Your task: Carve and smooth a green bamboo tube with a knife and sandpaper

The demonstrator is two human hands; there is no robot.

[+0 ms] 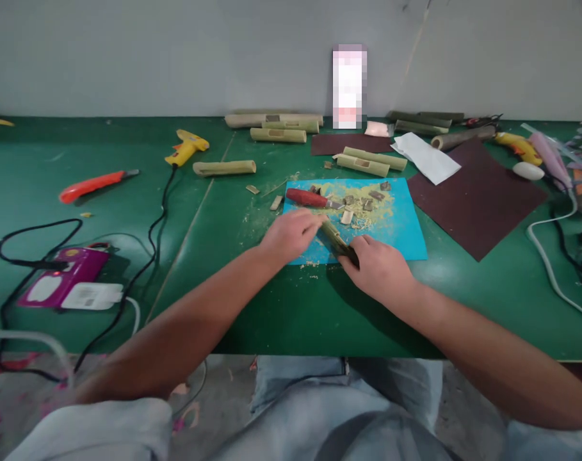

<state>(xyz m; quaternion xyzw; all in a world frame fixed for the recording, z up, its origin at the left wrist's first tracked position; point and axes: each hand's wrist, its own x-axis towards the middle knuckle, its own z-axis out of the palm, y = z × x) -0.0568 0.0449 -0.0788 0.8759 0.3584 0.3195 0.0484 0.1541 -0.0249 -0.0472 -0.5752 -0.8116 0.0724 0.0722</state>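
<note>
A short bamboo tube (337, 239) slants over the front of the blue sheet (410, 240), its near end toward me on the right. My right hand (381, 267) is closed around that near end. At the far end, the fingers of my left hand (291, 235) are closed on the tube, and their tips are partly hidden. Just beyond my left hand lies a red-handled carving tool (307, 198), its metal blade pointing right. Pale shavings and several cut bamboo pieces (347, 217) are scattered over the sheet.
More bamboo tubes (278, 135) lie at the back. To the left are an orange-red cutter (93, 186), a yellow glue gun (187, 148) and a purple power strip (72, 275) with cables. A dark brown sheet (480, 205) and white paper (428, 157) lie right. A blurred screen (349, 86) stands against the wall.
</note>
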